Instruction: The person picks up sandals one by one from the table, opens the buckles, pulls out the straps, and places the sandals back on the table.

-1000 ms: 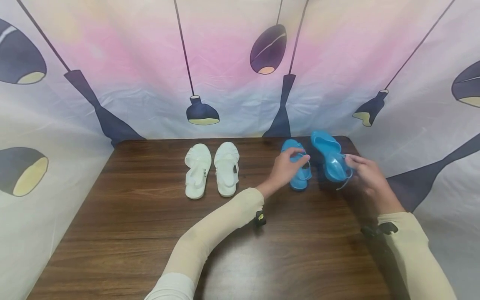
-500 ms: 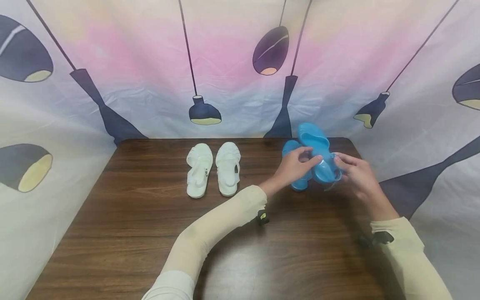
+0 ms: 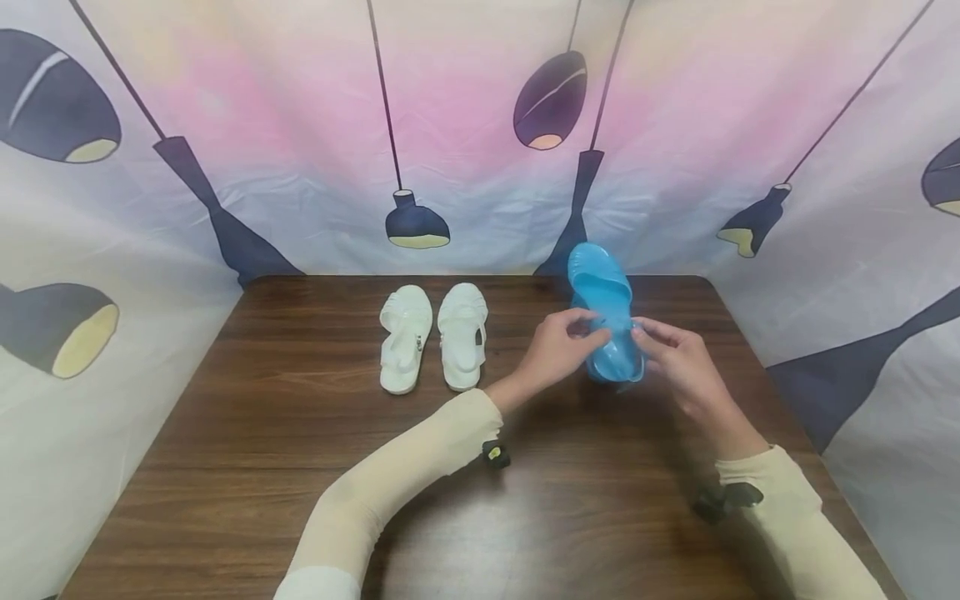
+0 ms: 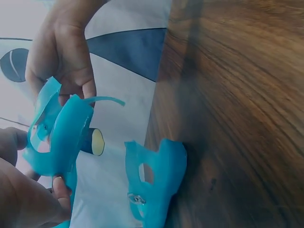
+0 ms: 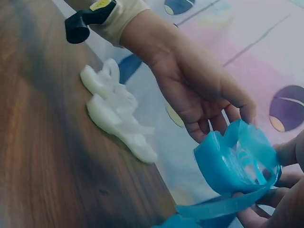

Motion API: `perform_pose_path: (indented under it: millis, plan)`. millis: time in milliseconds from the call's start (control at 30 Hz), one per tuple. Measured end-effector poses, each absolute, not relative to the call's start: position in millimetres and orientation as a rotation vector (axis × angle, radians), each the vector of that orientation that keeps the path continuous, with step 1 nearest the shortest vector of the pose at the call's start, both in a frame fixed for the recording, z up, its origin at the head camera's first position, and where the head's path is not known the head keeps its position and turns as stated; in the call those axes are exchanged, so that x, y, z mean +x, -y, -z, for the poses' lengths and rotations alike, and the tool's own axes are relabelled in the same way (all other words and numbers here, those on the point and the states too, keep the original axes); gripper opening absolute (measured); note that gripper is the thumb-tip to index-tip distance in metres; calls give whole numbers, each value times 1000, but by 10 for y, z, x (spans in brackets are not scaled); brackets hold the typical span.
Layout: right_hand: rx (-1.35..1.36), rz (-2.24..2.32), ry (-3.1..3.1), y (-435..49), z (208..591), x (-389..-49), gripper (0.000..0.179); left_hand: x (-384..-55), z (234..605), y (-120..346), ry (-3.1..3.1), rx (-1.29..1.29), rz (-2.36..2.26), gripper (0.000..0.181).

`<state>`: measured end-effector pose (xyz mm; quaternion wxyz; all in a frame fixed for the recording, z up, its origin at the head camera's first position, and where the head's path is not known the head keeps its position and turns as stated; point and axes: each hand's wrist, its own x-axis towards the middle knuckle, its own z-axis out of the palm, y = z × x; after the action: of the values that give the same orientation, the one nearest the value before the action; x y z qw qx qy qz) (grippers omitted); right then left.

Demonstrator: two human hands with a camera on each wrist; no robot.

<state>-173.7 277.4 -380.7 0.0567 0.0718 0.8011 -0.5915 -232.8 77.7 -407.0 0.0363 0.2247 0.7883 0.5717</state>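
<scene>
A blue sandal [image 3: 606, 293] is held up over the back of the table between both hands, its toe pointing away. My left hand [image 3: 557, 348] pinches its left side between thumb and fingers. On the opposite side, my right hand [image 3: 684, 367] pinches it near the strap. In the left wrist view, a loose strap end sticks out from the held sandal [image 4: 66, 130]. The other blue sandal [image 4: 166, 173], with a buckle on its side, rests on the table below; the held one mostly covers it in the head view.
Two white sandals, one on the left [image 3: 401, 358] and one on the right [image 3: 461, 333], stand side by side on the brown wooden table [image 3: 300, 417], toes toward the back. A curtain [image 3: 465, 125] printed with lamps hangs right behind the table's back edge.
The right hand has carried the blue sandal leftward, over the other blue sandal. The left hand, holding nothing a second ago, now pinches it too.
</scene>
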Motion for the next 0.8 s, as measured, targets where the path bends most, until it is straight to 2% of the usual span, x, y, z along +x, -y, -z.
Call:
perform_pose_path:
  millis: [367,800]
  plan:
    - [176,1584,-2431,-2518,3902,-1650,78,-2118,4145,-367,-2399,558,-1743,39]
    - [27,1561,-2320,-2323,4144,-1518,66,-1803,4425,-1,-2316,449,-1747,36]
